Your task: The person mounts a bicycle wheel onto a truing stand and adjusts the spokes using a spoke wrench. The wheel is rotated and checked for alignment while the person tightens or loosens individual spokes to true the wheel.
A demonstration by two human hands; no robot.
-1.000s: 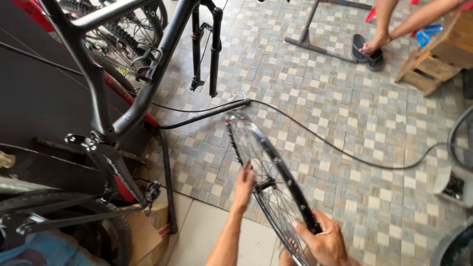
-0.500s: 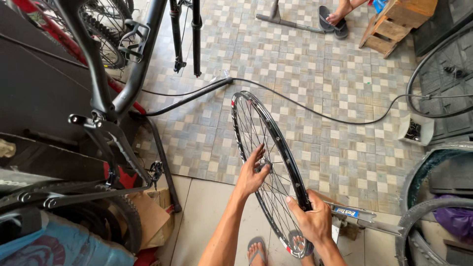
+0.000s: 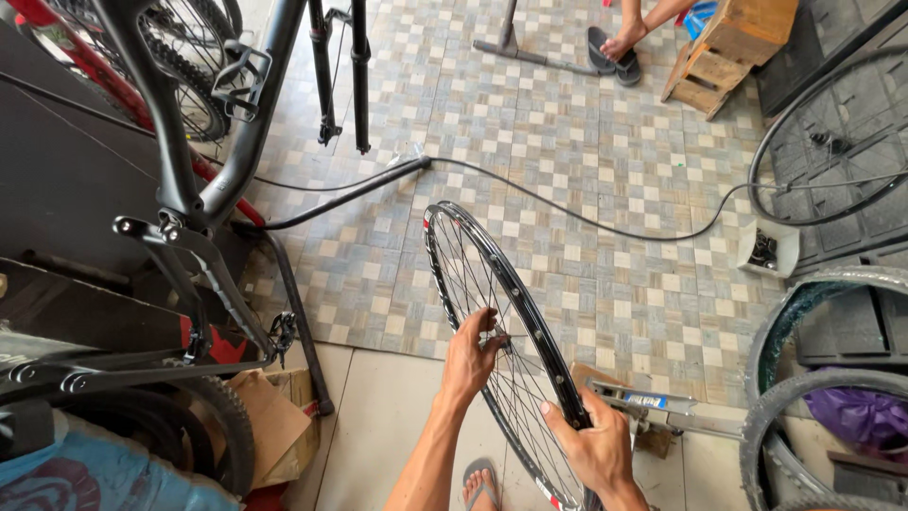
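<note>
A bare black bicycle wheel rim with thin spokes stands upright in front of me, tilted slightly. My left hand reaches through the spokes and grips the hub at the wheel's centre. My right hand is closed around the rim's near edge. My foot in a sandal shows below the wheel.
A black bicycle frame without its rear wheel stands at left. A black hose crosses the tiled floor. Tyres lie at right, a wooden crate and another person's sandalled foot at the top. A metal tool lies near the rim.
The view has shifted so the wheel sits lower and more central. Both hands keep their hold on hub and rim; the wheel looks barely moved.
</note>
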